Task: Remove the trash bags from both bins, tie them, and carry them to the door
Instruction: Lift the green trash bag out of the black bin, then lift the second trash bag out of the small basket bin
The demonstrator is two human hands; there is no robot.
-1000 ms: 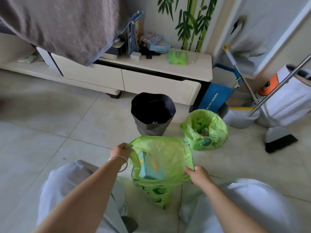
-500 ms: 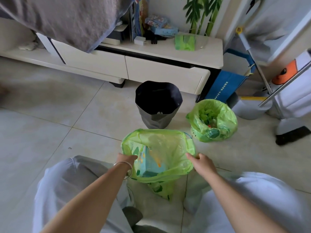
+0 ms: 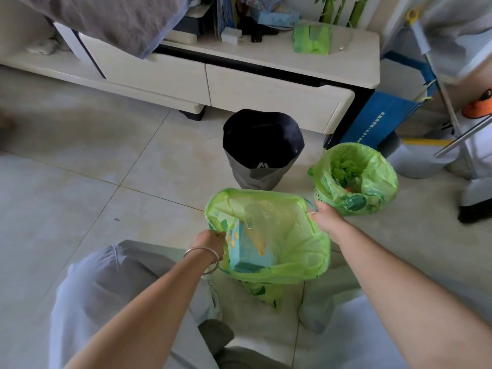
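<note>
A green trash bag (image 3: 287, 241) hangs open between my knees, off the floor, with a teal box inside it. My left hand (image 3: 210, 242), a metal bangle on its wrist, pinches the bag's left rim. My right hand (image 3: 326, 218) grips the right rim near the far corner. Behind the bag stands a grey bin (image 3: 262, 155) with a dark, bagless inside. To its right a second bin (image 3: 354, 179) still wears a green bag filled with scraps.
A low white TV cabinet (image 3: 279, 89) runs along the back, with a roll of green bags (image 3: 311, 39) on top. A blue box (image 3: 383, 121), a dustpan and a broom handle crowd the right side. Bare tiled floor lies to the left.
My hands have spread apart and pulled the bag's mouth wider. The right hand has slid up along the rim towards the far corner. The view has tilted down and closer.
</note>
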